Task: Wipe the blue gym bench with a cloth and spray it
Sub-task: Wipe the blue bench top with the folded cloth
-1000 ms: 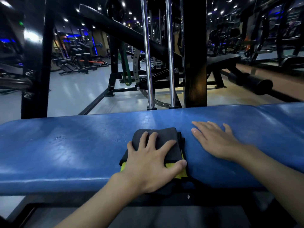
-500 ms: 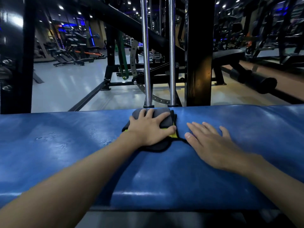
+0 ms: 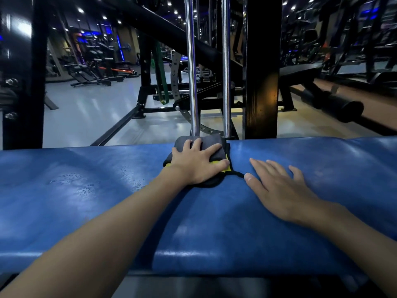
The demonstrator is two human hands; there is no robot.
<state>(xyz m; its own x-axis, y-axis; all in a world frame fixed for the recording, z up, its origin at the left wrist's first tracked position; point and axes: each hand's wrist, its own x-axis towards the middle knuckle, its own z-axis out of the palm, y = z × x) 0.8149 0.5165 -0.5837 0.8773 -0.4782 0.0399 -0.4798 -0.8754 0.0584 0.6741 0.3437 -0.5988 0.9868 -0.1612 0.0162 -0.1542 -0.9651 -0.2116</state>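
Left hand (image 3: 198, 163), fingers spread and nearly straight, presses a folded dark grey cloth (image 3: 211, 139) with a yellow patch flat onto the blue padded table (image 3: 86, 211). The cloth lies at the table's far edge, in front of two chrome rods (image 3: 192, 82). One second earlier the hand and cloth were towards the near edge; half a second earlier they had already reached the far edge. Right hand (image 3: 279, 190) rests palm down on the table, fingers extended and holding nothing, just right of the cloth, as in both earlier frames. Fine droplets (image 3: 81, 186) bead the surface to the left of the cloth.
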